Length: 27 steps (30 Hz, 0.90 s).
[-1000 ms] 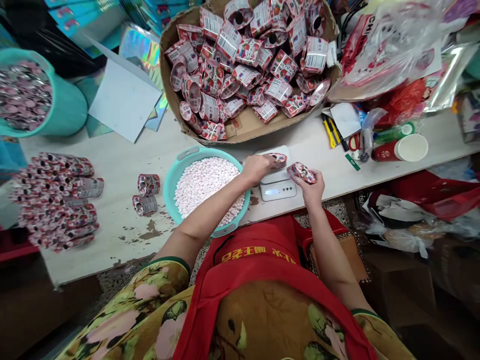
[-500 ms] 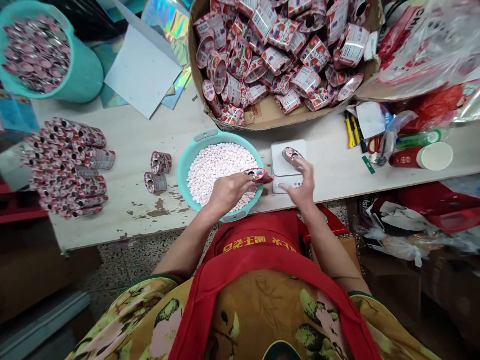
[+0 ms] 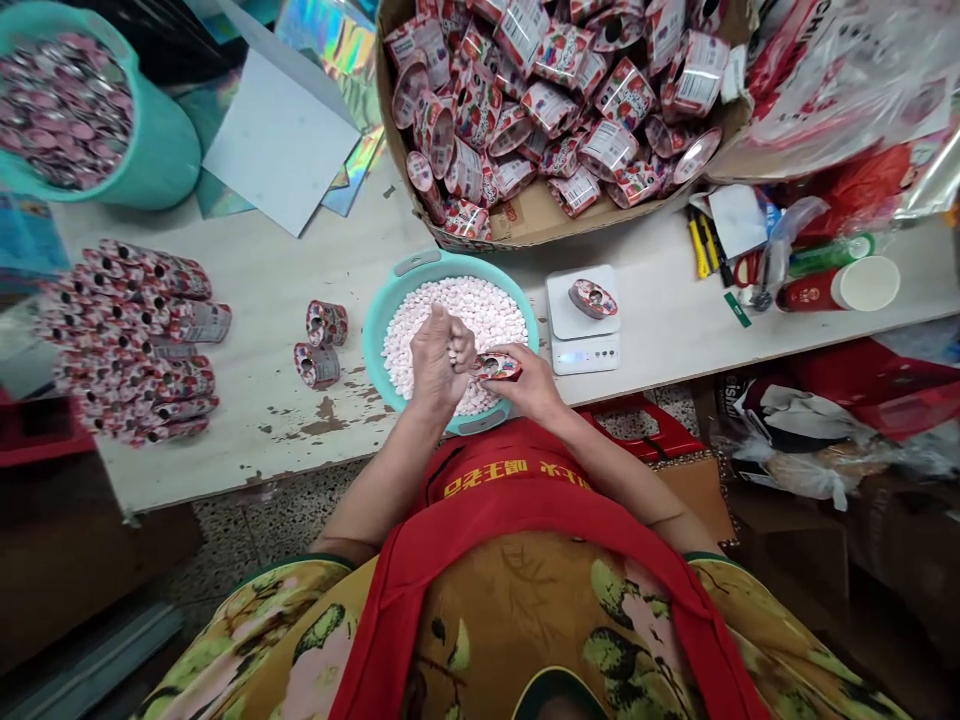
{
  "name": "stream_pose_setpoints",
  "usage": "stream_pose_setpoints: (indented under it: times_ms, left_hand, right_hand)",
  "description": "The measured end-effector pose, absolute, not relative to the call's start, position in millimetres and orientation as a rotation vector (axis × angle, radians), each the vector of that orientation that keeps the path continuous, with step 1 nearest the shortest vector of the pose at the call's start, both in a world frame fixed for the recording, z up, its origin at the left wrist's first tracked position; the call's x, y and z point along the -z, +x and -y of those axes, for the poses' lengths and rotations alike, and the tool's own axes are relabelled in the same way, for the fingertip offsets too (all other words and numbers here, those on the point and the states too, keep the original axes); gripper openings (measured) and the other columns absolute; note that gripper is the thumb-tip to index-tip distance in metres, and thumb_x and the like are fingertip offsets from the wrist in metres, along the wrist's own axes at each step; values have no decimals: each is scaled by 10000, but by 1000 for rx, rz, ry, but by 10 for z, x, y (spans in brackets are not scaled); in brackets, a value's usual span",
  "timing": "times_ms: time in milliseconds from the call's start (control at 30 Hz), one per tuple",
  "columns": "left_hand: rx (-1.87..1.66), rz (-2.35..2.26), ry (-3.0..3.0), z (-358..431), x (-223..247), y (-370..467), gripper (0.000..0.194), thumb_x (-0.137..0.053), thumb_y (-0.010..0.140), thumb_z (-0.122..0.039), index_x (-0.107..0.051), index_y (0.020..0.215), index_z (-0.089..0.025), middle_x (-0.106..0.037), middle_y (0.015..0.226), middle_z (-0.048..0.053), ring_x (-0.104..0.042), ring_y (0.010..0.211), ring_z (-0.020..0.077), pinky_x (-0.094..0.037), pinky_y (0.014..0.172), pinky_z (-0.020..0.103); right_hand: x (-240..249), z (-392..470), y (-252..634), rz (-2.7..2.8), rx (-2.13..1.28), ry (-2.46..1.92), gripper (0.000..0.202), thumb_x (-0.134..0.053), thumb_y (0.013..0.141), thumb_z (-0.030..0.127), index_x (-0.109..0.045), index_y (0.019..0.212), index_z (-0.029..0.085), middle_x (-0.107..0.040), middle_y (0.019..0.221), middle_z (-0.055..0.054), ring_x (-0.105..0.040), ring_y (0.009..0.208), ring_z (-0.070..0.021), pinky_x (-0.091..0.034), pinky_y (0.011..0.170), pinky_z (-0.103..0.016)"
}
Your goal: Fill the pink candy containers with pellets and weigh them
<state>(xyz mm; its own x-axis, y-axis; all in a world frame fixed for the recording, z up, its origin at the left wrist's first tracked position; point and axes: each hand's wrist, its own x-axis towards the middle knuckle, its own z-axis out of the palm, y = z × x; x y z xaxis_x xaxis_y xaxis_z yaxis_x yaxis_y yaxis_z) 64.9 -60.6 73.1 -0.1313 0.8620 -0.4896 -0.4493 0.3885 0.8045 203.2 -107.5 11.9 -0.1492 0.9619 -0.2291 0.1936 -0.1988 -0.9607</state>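
Note:
My left hand (image 3: 437,362) is curled around a few small pale-pink candies (image 3: 453,350), above a teal basin (image 3: 375,375) full of similar candies (image 3: 480,310). Beside it, my right hand (image 3: 532,385) grips a small oval printed candy container (image 3: 501,367), held over the basin's right side. The container's dark round opening faces up, close to the left hand's fingers. A second container (image 3: 594,298) rests on the white digital scale (image 3: 583,357) just right of the basin, touched by neither hand.
Two containers (image 3: 316,365) stand left of the basin, and a stacked cluster (image 3: 142,340) lies farther left. Behind is a cardboard box (image 3: 540,228) of loose containers. A teal bucket (image 3: 161,150) of lids stands back left. Cutters (image 3: 703,248) and a paper cup (image 3: 862,285) lie right.
The container in my left hand is now on the scale or in my right hand; which, I cannot tell. My right hand has left the scale, and my left now holds candies.

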Motion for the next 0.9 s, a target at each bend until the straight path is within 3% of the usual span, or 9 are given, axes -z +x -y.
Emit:
stream_pose_setpoints:
  times_ms: [233,700,900]
  left_hand:
    - [-1396,-1367,539,644,-589,766,589,-622,849,-712,-421,643,-198,-388,556,-54,-417,458,58,-314,415,214]
    - [-1335,-1340,484,496,-627,719,634,-582,840,-758,-379,619,-199,-327,531,-62,-364,421,49,-305,407,217]
    - [-1372,-1315,498,458,-639,777,628,-569,861,-743,-387,611,-196,-350,535,-48,-448,469,66,-365,441,212]
  right_hand:
    - [-176,978,1799,1443,-1264,-1410,361,-810,697,217,-722,1047,233,-706,1056,-46,-655,1024,-250,-497,926,-363]
    - [-102,868,1778,1402,-1285,-1394,348,-803,690,247,-730,1031,239,-699,1021,-33,-654,988,-250,-498,897,-369]
    - [-87,830,1835,1411,-1279,-1414,348,-805,703,260,-726,1041,240,-693,1009,-32,-648,980,-244,-497,894,-362]
